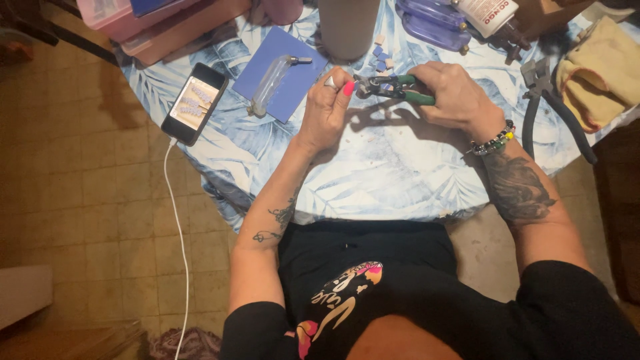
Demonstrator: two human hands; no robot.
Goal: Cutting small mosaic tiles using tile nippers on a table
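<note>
Left hand: the left hand (328,107) is raised over the middle of the tabletop, fingers pinched together at the nose of the nippers; whatever small piece they pinch is too small to tell.
Right hand: the right hand (452,93) is closed around the green handles of the nippers, a beaded bracelet (492,141) on its wrist.
Nippers: the green-handled nippers (393,88) are held between both hands, above the table's middle, their head pointing at the left fingertips.
Tile bits: small blue and tan tile pieces (381,59) lie just beyond the hands, toward the far edge.
Blue sheet: a blue square sheet (267,90) lies toward the far left, with a clear tube (270,83) on it.
Phone: a phone (195,103) lies at the left edge, screen lit, a white cable (179,227) hanging from it to the floor.
Black pliers: black pliers (550,107) lie near the right edge, beside a yellow cloth (597,73).
Table: the table (373,180) wears a blue leaf-patterned cloth.
</note>
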